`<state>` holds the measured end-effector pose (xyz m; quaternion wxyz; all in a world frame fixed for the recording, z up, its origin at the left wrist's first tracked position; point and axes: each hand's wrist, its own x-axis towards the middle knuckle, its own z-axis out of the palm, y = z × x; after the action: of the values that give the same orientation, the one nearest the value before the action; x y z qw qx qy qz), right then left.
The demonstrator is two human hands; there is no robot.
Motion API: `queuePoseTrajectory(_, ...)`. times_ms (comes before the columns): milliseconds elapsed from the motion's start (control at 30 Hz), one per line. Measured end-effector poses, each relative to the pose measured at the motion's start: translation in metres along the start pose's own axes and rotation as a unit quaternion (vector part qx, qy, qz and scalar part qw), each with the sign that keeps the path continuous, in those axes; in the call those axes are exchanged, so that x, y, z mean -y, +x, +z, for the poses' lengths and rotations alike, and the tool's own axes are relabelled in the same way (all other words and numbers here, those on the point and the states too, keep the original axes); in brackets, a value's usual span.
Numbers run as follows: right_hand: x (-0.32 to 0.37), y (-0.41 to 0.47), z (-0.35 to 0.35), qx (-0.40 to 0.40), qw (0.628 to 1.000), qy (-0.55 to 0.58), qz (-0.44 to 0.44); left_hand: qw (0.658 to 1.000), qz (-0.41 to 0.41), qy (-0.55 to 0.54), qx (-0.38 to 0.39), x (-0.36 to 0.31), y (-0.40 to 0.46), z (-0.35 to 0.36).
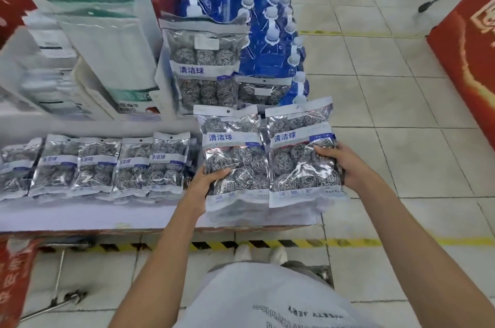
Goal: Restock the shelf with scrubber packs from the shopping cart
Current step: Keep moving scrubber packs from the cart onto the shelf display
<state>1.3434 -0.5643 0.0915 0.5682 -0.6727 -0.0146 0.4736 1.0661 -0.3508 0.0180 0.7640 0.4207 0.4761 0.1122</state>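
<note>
Left hand grips 1 scrubber pack by its lower left edge; right hand grips a 2nd pack at its right edge, both over the shelf's right front corner. Arms reach forward, thumbs on top. Best set down level, edges flush with the row.

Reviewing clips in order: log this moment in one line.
left hand: grips left scrubber pack | right hand: grips right scrubber pack | both over shelf
</note>
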Motion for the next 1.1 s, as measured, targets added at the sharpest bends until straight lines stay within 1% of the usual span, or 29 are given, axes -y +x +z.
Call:
queuePoseTrajectory(100,0.005,0.024,-0.005,0.009,0.999,-0.021,0.028,1.0,-0.002,0.015,-0.005,0.001,0.009,0.009)
queuePoseTrajectory(167,0.002,0.038,-0.007,0.018,0.998,-0.053,0.042,0.999,0.001,0.039,-0.01,0.001,0.012,0.012)
queuePoseTrajectory(233,-0.003,0.049,-0.01,0.008,0.995,-0.094,0.042,0.998,-0.001,0.061,-0.03,0.0,0.014,0.013)
queuePoseTrajectory(333,-0.013,0.06,-0.011,-0.038,0.989,-0.145,0.014,0.994,0.025,0.093,-0.057,-0.004,0.017,0.014)
queuePoseTrajectory(433,-0.022,0.065,-0.009,-0.083,0.979,-0.185,-0.025,0.984,0.045,0.154,-0.082,-0.004,0.021,0.014)
queuePoseTrajectory(567,-0.03,0.07,-0.006,-0.086,0.972,-0.212,-0.061,0.968,0.054,0.225,-0.103,-0.009,0.023,0.02)
queuePoseTrajectory(700,-0.03,0.066,-0.005,-0.088,0.959,-0.255,-0.083,0.953,0.06,0.272,-0.119,-0.015,0.026,0.021)
queuePoseTrajectory(800,-0.029,0.06,-0.009,-0.104,0.939,-0.308,-0.11,0.944,0.06,0.297,-0.128,-0.016,0.024,0.02)
queuePoseTrajectory(900,-0.029,0.052,-0.008,-0.104,0.919,-0.356,-0.135,0.935,0.082,0.316,-0.14,-0.014,0.02,0.02)
queuePoseTrajectory(1100,-0.025,0.05,-0.008,-0.103,0.889,-0.413,-0.167,0.927,0.095,0.332,-0.147,-0.012,0.019,0.018)
